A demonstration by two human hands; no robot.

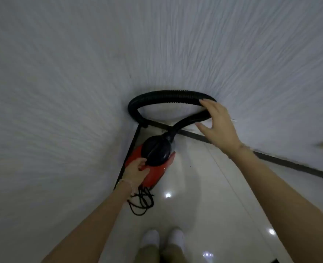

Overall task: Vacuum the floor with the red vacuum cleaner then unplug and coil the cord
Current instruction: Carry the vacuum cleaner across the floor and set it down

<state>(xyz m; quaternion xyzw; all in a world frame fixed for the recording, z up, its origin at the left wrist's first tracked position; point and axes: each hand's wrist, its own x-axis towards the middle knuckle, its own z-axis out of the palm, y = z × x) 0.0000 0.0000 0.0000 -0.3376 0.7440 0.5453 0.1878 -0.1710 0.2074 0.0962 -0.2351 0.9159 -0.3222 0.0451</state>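
Observation:
The red vacuum cleaner with its black domed top sits on the glossy floor in the corner where two white walls meet. My left hand grips the rim of that black top. A black ribbed hose loops up from the body against the wall. My right hand touches the right end of the loop, fingers spread and curled around it. The black cord lies in a loose bundle on the floor just behind the body.
Textured white walls close in on the left and ahead, with a dark baseboard running along the right. Pale shiny floor tiles stretch toward me. My white shoes stand at the bottom.

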